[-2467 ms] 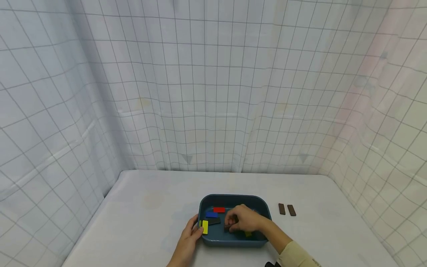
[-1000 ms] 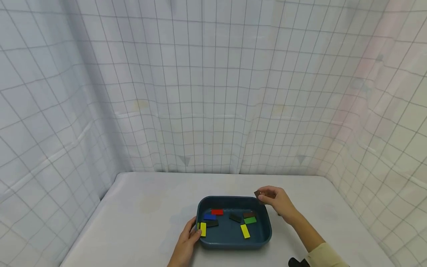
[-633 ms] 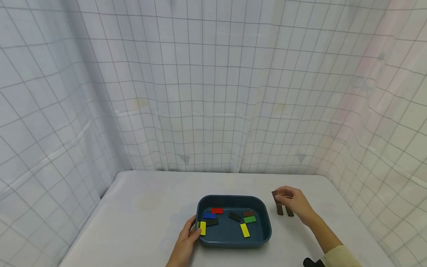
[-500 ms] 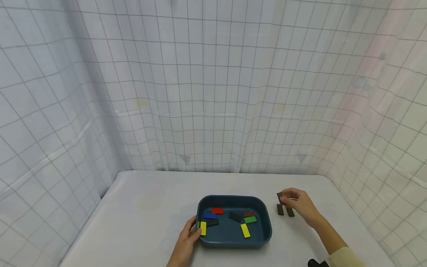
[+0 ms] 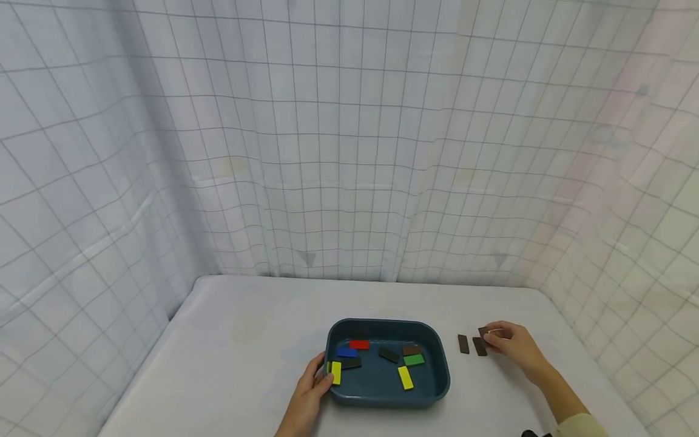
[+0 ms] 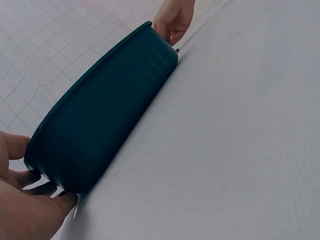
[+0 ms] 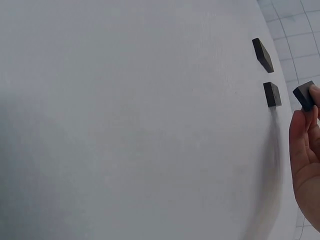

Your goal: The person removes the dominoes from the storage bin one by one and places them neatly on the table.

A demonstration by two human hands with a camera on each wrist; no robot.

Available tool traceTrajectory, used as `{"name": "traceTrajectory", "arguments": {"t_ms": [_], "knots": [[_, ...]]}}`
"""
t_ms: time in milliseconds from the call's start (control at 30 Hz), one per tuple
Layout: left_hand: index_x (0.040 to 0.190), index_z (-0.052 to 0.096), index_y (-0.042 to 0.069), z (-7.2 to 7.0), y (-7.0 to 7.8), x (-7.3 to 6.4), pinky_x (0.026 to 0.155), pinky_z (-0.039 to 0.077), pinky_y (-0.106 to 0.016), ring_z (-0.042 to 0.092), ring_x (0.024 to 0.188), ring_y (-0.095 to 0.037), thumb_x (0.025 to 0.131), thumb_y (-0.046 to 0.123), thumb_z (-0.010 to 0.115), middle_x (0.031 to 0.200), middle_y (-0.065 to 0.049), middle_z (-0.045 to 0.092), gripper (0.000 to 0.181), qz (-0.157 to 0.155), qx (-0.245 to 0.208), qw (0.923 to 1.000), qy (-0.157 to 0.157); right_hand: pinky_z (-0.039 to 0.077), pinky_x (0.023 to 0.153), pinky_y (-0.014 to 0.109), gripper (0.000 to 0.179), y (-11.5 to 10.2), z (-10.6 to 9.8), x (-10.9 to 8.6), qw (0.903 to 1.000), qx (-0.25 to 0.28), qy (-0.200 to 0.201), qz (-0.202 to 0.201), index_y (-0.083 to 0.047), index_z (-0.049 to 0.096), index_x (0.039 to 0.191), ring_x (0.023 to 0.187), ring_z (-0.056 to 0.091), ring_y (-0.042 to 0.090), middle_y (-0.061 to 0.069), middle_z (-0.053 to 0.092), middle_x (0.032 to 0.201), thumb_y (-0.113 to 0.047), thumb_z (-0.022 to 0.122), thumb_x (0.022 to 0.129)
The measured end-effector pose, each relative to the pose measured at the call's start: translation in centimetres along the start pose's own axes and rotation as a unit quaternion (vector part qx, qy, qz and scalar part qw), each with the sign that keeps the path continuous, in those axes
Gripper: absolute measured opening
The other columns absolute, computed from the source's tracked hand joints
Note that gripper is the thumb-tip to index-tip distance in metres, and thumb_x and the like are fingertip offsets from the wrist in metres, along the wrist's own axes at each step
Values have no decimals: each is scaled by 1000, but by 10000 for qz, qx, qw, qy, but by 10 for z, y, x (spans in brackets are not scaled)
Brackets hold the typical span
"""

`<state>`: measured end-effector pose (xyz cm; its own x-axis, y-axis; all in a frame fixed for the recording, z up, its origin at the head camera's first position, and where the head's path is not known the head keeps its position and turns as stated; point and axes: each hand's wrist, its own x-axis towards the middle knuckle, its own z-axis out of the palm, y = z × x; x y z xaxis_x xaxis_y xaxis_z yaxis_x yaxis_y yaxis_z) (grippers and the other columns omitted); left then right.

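A dark brown block point(image 5: 483, 333) is hanging over the table point(image 5: 246, 346), the right hand point(image 5: 516, 347) pinching it just beside two similar flat pieces point(image 5: 463, 344) lying right of a blue bin point(image 5: 377, 387), whose left rim the left hand point(image 5: 307, 394) is gripping.

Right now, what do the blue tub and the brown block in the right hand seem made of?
Blue tub: probably satin plastic, given its smooth, softly shining wall. Brown block: matte, straight-edged; wood or plastic, I can't tell.
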<state>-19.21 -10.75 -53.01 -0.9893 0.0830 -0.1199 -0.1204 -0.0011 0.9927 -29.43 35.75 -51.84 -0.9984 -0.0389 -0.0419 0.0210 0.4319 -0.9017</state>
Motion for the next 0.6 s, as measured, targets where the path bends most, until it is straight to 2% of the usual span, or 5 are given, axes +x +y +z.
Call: {"name": "traceTrajectory", "arguments": {"t_ms": [233, 467, 600], "knots": [[157, 27, -8, -1, -1, 0, 116, 28, -63, 27, 146, -53, 109, 12, 48, 163, -33, 19, 57, 68, -61, 10000, -31, 56, 74, 25, 37, 15, -12, 1, 9982, -592, 110, -57, 12, 63, 124, 89, 65, 16, 10, 71, 104, -14, 72, 98], [157, 26, -9, -1, -2, 0, 116, 29, -63, 26, 147, -53, 109, 10, 47, 163, -33, 18, 56, 55, -104, 9999, -45, 60, 76, 27, 37, 16, -15, -3, 9987, -476, 45, 171, 16, 62, 122, 90, 68, 17, 12, 71, 102, -8, 73, 96], [157, 28, -9, 0, -1, 0, 116, 28, -63, 27, 146, -53, 109, 10, 48, 163, -33, 20, 56, 53, -86, 9999, -26, 57, 72, 28, 34, 14, -16, -4, 9937, -1105, 0, 169, 11, 64, 120, 88, 65, 19, 8, 70, 99, -13, 73, 97]]}}
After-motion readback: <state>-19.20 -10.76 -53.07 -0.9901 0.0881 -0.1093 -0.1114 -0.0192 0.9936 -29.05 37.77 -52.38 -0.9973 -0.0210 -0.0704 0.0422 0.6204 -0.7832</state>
